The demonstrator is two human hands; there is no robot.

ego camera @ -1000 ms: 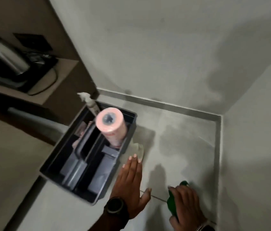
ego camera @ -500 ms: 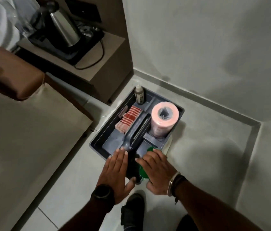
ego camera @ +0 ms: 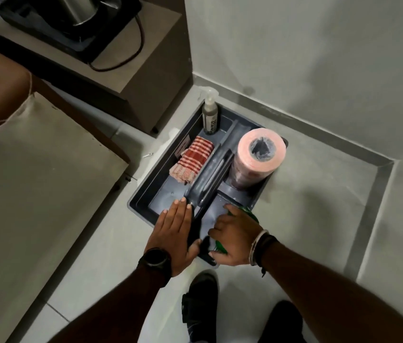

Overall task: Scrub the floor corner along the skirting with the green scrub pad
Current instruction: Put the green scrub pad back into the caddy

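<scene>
The right hand (ego camera: 235, 235) is curled around the green scrub pad (ego camera: 250, 212), over the near end of the grey caddy (ego camera: 146, 191). The left hand (ego camera: 174, 227) lies flat and open on the caddy's edge, holding nothing. The floor corner (ego camera: 358, 184) sits far off to the right, so scrubbing looks paused or done

Green scrub pad (ego camera: 250, 211) mostly hidden under right hand (ego camera: 236, 235); only slivers show. Grip on it can't be judged. Kettle (ego camera: 77, 7) cut off by top edge. Spray bottle (ego camera: 210, 117) label too small to read.
</scene>
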